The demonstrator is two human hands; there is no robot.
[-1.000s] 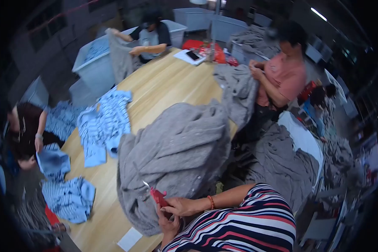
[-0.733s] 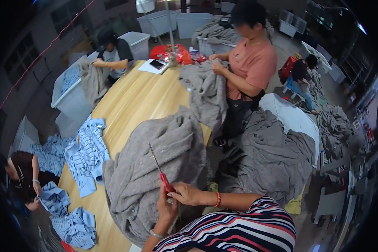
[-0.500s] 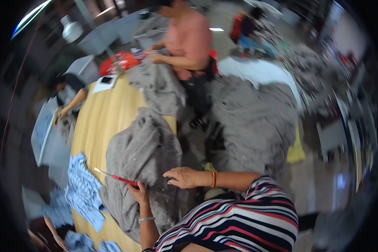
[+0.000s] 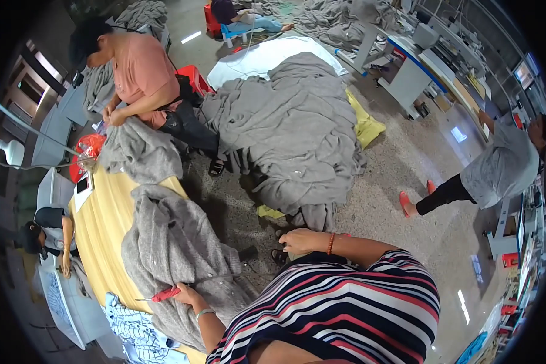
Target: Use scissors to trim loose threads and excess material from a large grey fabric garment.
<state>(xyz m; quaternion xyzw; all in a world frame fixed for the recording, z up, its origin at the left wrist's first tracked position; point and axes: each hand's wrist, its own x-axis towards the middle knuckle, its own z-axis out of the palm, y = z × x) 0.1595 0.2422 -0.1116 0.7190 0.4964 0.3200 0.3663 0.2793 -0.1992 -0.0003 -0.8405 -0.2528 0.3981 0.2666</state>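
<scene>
My left hand [image 4: 190, 295] is closed round the red handle of a thin-shafted tool [image 4: 165, 294], its metal tip pointing left; the exact kind is unclear. Under that hand a grey knitted garment [image 4: 170, 242] lies bunched on the table, hanging over its right edge. Off to the right of the garment, my right hand [image 4: 302, 241] is held above the floor, fingers bent and pressed together. Anything pinched in them is too small to make out.
A pale wooden table [image 4: 100, 221] carries blue striped cloth [image 4: 133, 324] and a phone [image 4: 82, 184]. Grey knits [image 4: 297, 127] lie heaped beyond my right hand. A co-worker in pink [image 4: 142, 70] handles grey knitwear; another person [image 4: 503, 161] stands at the right.
My view has swung right, so the table and garments sit further left. My right hand has moved off the grey garment, and its fingers have curled in. The red-handled tool stays in my left hand.
</scene>
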